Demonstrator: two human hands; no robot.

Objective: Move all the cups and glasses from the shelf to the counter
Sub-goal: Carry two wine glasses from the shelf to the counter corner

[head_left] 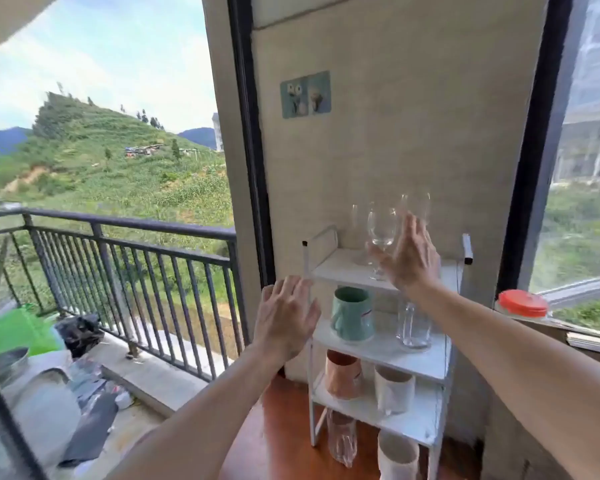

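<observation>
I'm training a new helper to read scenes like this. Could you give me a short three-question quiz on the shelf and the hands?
1. True or false: the right hand is closed around a wine glass.
2. Which cup stands beside the clear glass on the second tier? A) green mug B) red mug C) black mug
3. Fill in: the jar on the window ledge has a ____ lid.

Key: 1 false, the hand is open beside it; 2 A; 3 red.

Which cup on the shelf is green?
The green mug, on the left of the second shelf beside a clear glass. The cups below are pinkish and white.
</observation>
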